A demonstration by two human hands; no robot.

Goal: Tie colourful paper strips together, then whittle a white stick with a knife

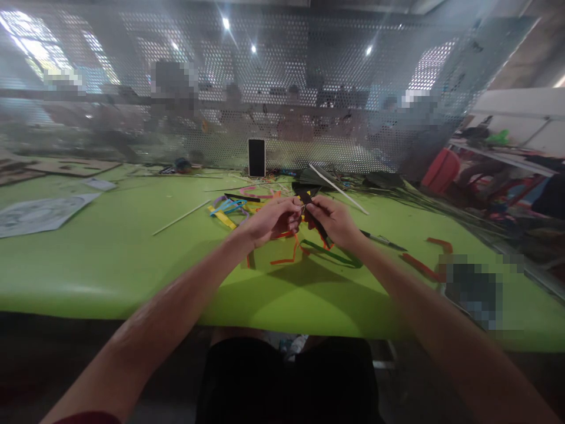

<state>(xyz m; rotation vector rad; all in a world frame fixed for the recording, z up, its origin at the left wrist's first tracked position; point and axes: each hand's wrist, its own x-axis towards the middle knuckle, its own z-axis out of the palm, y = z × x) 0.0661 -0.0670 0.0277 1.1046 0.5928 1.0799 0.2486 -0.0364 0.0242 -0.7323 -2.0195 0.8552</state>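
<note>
Over the middle of the green tabletop my two hands meet, fingers closed. My right hand [332, 219] grips a dark strip [324, 234] with yellow and red-orange pieces on it. The fingertips of my left hand [279, 218] are pinched together beside it; whether they hold a thin light strand or the edge of the work is too small to tell. Beneath the hands lie bent orange strips [295, 253] and a curved green strip [335, 254]. Blue strips [229, 206] and a yellow strip [225, 219] are left of my left hand.
A phone [256, 158] stands upright against the perforated metal screen [282, 118]. A pale stick [180, 218] lies left, and a white strip [339, 188] behind right. Right of my hand are a pen-like knife [384, 240] and orange pieces [421, 266]. Drawn paper [44, 215] lies far left.
</note>
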